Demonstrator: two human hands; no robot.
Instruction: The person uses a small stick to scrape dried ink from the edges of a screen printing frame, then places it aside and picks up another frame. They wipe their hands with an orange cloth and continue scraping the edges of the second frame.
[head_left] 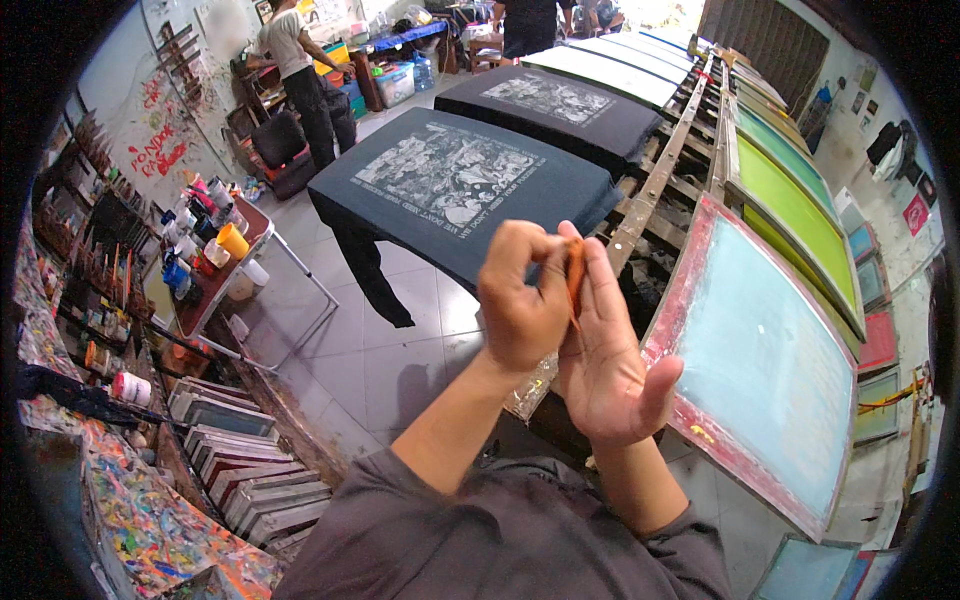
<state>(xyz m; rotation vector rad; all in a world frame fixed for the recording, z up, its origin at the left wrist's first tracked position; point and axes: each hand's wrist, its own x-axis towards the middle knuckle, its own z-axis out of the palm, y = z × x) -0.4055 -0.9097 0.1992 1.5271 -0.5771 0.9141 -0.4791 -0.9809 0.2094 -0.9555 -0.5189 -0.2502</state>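
Note:
Raised in front of me at mid-frame, my left hand (522, 292) is closed in a pinch on a small, thin orange-brown piece (575, 275); its exact kind is hard to make out. My right hand (608, 365) is beside it, palm showing, fingers stretched upward and thumb held apart, with the piece lying against its fingers. Just beyond the hands, a dark printed T-shirt (440, 175) is spread on a board, one sleeve hanging down. To the right of my right hand leans a pale-blue screen-printing frame (765, 345) with red-stained edges.
A second dark printed shirt (560, 98) lies farther back along a rail (665, 150). More frames (800, 210) line the right. At left are a small table (215, 285) of ink containers and stacked frames (250, 475). A person (305, 75) stands at the far left.

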